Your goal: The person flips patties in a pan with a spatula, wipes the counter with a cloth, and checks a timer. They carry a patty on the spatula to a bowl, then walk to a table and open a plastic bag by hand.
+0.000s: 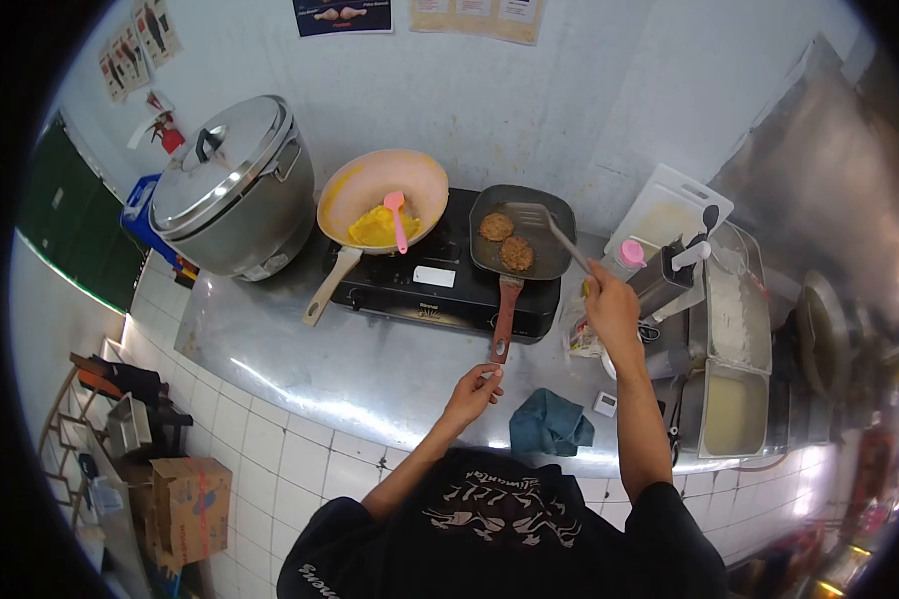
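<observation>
Far left of both hands stands a lidded rice cooker [235, 190], then a round pan [425, 178] of egg. The left hand [474, 391], fingertips pinched together, hovers just below the square pan's [554, 258] red handle [504, 314]. A blue cloth [549, 424] lies between the hands. The right hand [609, 307] is closed around the metal spatula [544, 222], whose blade is over the patties.

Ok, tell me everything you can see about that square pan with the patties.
The dark grey square pan sits level on the right side of the black stove, its long reddish handle pointing toward the person. Two browned patties lie inside. A metal spatula, held by the right hand, reaches over its far corner. The left hand is close to the handle's tip.
</observation>
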A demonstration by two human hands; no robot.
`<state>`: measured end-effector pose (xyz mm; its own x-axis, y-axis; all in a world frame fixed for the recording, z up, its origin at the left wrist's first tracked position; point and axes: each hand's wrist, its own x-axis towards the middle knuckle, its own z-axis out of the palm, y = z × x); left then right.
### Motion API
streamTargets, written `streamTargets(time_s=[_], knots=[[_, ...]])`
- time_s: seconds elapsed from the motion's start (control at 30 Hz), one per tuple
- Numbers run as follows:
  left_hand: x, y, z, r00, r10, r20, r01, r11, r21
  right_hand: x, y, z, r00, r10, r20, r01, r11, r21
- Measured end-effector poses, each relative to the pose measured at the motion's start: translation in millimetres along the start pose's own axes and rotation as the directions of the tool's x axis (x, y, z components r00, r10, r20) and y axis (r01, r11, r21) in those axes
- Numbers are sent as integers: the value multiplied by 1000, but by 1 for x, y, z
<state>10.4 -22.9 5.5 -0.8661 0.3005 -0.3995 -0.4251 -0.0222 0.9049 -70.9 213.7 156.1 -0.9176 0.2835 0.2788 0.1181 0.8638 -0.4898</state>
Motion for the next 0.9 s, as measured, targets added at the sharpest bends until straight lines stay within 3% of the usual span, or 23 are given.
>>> streamTargets(time_s=[0.1, 0.17, 0.27, 0.37, 0.5, 0.6, 0.7, 0.9], knots=[[-3, 7, -2, 1000, -10, -22, 11, 1000, 12, -5, -13, 18, 996, -87, 2, 87, 996, 15], [-5, 11, -5, 999, -15, -29, 16, 1000, 23, -5, -12, 36, 989, -112, 97, 105, 992, 75], [-7, 11, -12, 998, -23, -51, 25, 999, 27, -4, -13, 42, 987, -72, 146, 69, 997, 21], [-10, 8, -19, 996, -32, -80, 34, 999, 25, -1, 1, 45, 995, 6, 96, -12, 998, 61], [-11, -7, -31, 994, -28, -110, 30, 999, 19, -6, 10, 16, 996, -72, 53, 70, 997, 45], [-11, -5, -31, 991, -65, -117, 65, 998, -9, -19, 20, -1, 988, -91, 124, 86, 995, 42], [-5, -5, -25, 996, -54, -72, 52, 998, -28, -36, 25, -10, 976, -71, 207, 77, 997, -17], [3, 2, -8, 1000, -21, 16, 21, 999, -37, -25, 23, -11, 992, 34, 119, -34, 999, -8]])
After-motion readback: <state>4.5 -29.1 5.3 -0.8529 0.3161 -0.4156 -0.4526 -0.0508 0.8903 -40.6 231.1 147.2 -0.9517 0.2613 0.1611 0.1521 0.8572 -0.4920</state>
